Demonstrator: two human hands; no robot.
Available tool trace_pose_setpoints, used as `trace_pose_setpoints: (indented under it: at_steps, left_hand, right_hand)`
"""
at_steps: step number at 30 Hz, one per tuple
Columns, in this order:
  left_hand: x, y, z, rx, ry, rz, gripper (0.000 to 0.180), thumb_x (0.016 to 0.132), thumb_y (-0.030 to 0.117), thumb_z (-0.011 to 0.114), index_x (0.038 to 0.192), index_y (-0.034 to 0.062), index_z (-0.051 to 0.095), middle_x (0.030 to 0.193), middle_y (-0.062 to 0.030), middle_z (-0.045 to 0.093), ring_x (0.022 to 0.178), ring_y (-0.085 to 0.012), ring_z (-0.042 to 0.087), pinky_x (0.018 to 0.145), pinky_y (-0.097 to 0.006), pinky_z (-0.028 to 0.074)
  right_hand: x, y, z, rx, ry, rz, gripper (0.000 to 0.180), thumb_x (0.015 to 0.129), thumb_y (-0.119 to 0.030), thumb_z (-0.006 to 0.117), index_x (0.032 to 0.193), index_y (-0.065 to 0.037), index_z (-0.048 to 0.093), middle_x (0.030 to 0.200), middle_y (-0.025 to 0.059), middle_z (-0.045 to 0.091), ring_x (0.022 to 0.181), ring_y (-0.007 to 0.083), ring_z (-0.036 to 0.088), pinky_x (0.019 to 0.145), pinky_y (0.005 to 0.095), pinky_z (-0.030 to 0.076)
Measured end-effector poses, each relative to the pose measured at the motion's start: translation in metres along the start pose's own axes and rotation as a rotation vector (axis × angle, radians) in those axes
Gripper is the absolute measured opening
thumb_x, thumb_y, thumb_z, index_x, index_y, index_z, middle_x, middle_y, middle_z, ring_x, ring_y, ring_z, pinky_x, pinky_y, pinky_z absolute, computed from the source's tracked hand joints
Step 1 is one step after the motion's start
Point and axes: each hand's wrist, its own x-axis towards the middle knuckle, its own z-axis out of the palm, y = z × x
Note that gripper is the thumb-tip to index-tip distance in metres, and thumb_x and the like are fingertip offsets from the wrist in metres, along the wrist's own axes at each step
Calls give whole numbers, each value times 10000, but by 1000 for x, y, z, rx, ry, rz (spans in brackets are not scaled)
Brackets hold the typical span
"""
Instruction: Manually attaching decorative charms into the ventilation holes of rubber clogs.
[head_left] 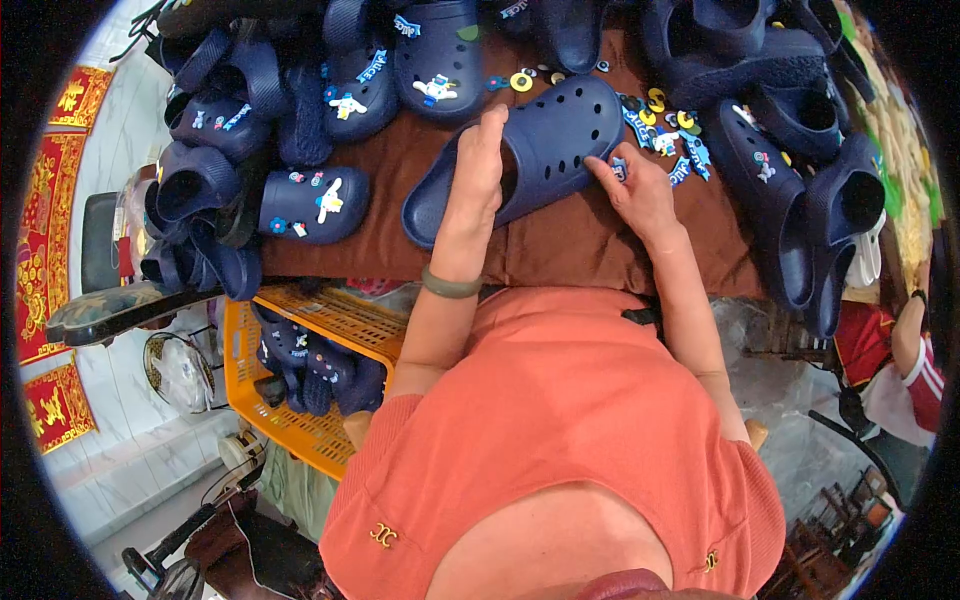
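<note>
A navy clog (560, 140) with round holes lies tilted on the brown cloth (570, 240), its toe pointing to the far right. My left hand (480, 165) reaches across its foot opening, holding it near the heel; the thumb is mostly hidden. Beside the toe, my right hand (642, 195) pinches a small blue-and-white shoe charm (620, 169) between thumb and fingers. Just beyond that hand, loose charms (665, 135) in blue, yellow and white lie scattered. No charm shows on the holed upper of the held clog.
Decorated navy clogs are heaped at the left (215, 180) and right (775, 200). One decorated clog (315, 205) lies left of my left hand. Below the table edge, an orange crate (320, 325) holds more clogs. Another person's arm (908, 335) shows at far right.
</note>
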Motion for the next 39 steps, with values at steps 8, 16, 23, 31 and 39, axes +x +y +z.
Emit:
trace_pose_setpoints:
  at_steps: [8,16,23,31,39]
  left_hand:
    - [-6,11,8,-27,48,59,394,950,253,523,1072,-110,613,1069,-192,659,940,-251,665,863,-347,514]
    - [-7,11,7,-1,48,62,403,948,256,529,1067,-118,618,1073,-192,660,934,-244,663,861,-345,513]
    - [-7,14,9,-17,47,30,390,955,251,529,1074,-108,622,1080,-176,661,962,-234,655,885,-340,502]
    - [-10,12,6,17,4,11,387,945,274,549,1082,-78,633,1089,-155,662,966,-201,645,866,-319,497]
    - [-15,7,10,150,-162,-80,312,910,228,530,968,-52,655,942,-59,658,832,-124,621,748,-279,492]
  right_hand:
    - [-1,1,8,-87,-7,-168,348,862,-367,686,771,-49,579,692,157,603,657,348,613,580,429,482]
    - [4,5,-21,-18,25,101,257,877,-286,670,852,-33,631,790,140,614,728,328,604,657,423,492]
    - [-17,-8,-25,-30,-397,-210,280,801,-138,701,1044,-45,597,973,138,556,951,350,559,821,434,469]
    - [-9,17,-42,-212,-186,-183,181,851,-131,653,1009,-47,628,975,150,593,941,357,565,815,430,469]
    - [10,71,-37,-553,5,-108,330,876,-54,556,1205,-74,580,1170,108,612,1109,318,527,930,482,423]
